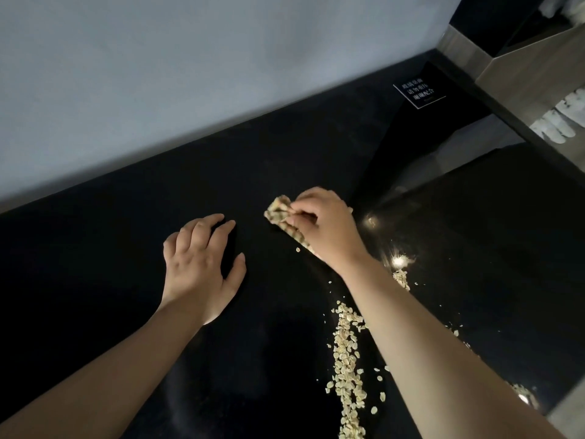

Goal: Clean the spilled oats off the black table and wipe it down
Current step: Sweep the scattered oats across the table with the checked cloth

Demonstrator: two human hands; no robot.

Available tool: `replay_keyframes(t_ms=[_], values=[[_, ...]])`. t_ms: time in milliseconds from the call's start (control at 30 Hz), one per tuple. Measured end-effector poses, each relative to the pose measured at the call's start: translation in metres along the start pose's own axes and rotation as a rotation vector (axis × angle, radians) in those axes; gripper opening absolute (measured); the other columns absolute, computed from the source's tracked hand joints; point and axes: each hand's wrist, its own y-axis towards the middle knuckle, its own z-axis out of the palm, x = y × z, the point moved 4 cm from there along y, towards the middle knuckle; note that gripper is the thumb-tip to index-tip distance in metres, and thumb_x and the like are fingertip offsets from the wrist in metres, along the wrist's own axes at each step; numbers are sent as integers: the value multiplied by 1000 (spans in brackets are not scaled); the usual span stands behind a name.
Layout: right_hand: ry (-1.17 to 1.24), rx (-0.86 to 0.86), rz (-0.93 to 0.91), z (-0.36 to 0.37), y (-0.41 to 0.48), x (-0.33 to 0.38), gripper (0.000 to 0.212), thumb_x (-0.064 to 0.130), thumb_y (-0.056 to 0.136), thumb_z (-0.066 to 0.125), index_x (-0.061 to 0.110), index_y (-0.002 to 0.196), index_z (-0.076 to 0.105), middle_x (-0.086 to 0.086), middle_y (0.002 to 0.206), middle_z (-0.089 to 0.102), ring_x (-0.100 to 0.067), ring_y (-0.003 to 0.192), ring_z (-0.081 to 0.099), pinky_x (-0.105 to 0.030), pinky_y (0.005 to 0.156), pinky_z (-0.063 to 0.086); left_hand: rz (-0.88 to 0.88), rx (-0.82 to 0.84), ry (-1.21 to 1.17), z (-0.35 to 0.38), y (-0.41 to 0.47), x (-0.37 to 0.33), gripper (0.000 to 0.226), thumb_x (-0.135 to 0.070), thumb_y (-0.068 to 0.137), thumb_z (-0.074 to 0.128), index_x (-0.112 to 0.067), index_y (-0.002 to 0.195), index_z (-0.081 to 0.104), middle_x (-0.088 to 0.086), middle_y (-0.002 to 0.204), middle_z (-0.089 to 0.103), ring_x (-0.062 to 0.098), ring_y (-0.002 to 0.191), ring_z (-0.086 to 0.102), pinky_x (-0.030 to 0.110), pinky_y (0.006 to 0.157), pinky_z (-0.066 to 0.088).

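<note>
Pale spilled oats (pixel 348 359) lie in a long trail down the glossy black table (pixel 126 248), from the lower middle up toward my right hand. A denser heap of oats (pixel 278 210) sits at that hand's fingertips and runs under its edge. My right hand (pixel 326 229) has curled fingers and its thumb pinching at this heap. My left hand (pixel 202 264) rests on the bare table to the left, fingers loosely bent and thumb spread, holding nothing that I can make out. More loose oats (pixel 402 278) lie right of my right forearm.
A grey wall (pixel 190 74) borders the table's far edge. A small black sign with white text (pixel 418 91) stands at the far right corner. A metal-edged counter (pixel 522 77) rises on the right, and bright light reflections show on the glossy surface there.
</note>
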Motion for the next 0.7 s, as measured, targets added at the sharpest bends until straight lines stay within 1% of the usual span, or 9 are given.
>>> replay_keyframes(t_ms=[67, 167, 333, 367, 433, 500, 567, 633, 700], values=[[27, 20, -17, 4, -22, 3, 8, 22, 84, 70, 20, 92, 73, 13, 96, 61, -11, 92, 53, -38, 87, 44, 0, -3, -4, 1, 0, 0, 60, -52, 85, 33, -18, 133, 48, 1, 137, 42, 26, 128, 36, 47, 106, 28], [22, 100, -44, -6, -59, 3, 3, 19, 83, 71, 19, 85, 73, 13, 95, 62, -8, 89, 52, -36, 82, 46, -1, -5, -8, 1, -1, 0, 60, -51, 85, 33, -17, 132, 50, 1, 136, 43, 26, 127, 37, 47, 106, 29], [-13, 252, -6, -36, -106, 6, 8, 14, 82, 71, 20, 86, 74, 19, 92, 61, -3, 90, 54, -35, 82, 50, -6, -9, -20, 0, -1, 0, 61, -52, 85, 33, -18, 132, 50, 0, 136, 43, 25, 127, 37, 47, 106, 30], [22, 237, 14, -43, -106, 8, 10, 12, 82, 70, 19, 87, 74, 18, 93, 61, -2, 92, 55, -33, 83, 50, -3, -12, -20, 0, -1, 0, 61, -52, 85, 33, -18, 132, 50, 0, 136, 43, 26, 127, 37, 47, 105, 29], [94, 138, 46, -57, -95, 12, 11, 9, 83, 68, 18, 87, 72, 16, 95, 62, -3, 94, 57, -29, 85, 48, 0, -16, -18, 0, -1, 0, 61, -52, 85, 32, -18, 132, 50, 0, 136, 43, 25, 127, 37, 47, 105, 29], [87, 24, 39, -67, -71, 10, 10, 12, 85, 66, 19, 89, 71, 14, 95, 61, -8, 95, 58, -31, 86, 47, -1, -14, -10, 1, -1, -1, 62, -52, 85, 32, -18, 132, 50, 0, 137, 43, 25, 127, 37, 46, 105, 28], [39, -35, 34, -68, -45, 0, 8, 14, 86, 66, 17, 91, 70, 11, 95, 60, -13, 96, 58, -36, 87, 49, -5, -11, -5, 2, -1, 0, 62, -52, 85, 32, -18, 133, 49, 0, 137, 42, 25, 128, 36, 46, 106, 27], [-28, -29, 64, -61, -26, -16, 8, 15, 86, 66, 15, 94, 71, 11, 95, 60, -15, 98, 57, -39, 89, 48, -1, -16, -7, 2, -2, 0, 62, -52, 85, 32, -18, 133, 49, 1, 137, 42, 25, 127, 36, 47, 105, 28], [-40, 10, 96, -52, -23, -28, 9, 15, 86, 67, 14, 94, 72, 10, 95, 61, -16, 98, 57, -40, 91, 47, 2, -25, -7, 2, -2, -1, 62, -52, 84, 33, -17, 132, 50, 1, 137, 43, 26, 127, 37, 47, 104, 29]])
